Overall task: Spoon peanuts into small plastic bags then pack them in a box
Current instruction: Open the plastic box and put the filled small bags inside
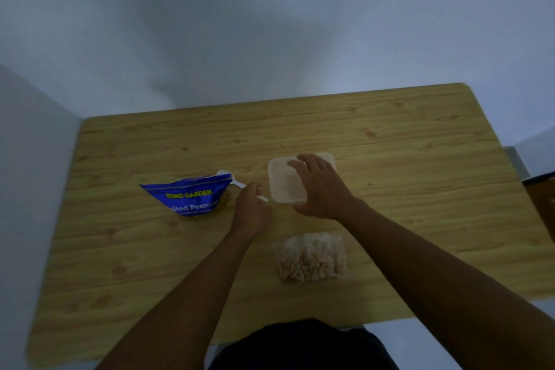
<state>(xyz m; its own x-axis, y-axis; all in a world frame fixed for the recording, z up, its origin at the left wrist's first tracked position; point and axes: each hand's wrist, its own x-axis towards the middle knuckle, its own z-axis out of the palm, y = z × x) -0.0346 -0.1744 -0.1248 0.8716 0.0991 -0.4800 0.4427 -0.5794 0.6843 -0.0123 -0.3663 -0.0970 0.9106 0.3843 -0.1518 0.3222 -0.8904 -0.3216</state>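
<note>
Right hand (318,189) rests on box (282,183); left hand (251,212) pinches spoon (238,184).

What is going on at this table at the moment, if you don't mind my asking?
A person is packing peanuts. The left hand pinches the handle of a white spoon, whose bowl lies by the mouth of the blue peanut bag. The right hand rests on top of the translucent plastic box. Filled small plastic bags lie together on the wooden table, nearer the person, not yet in the box.
</note>
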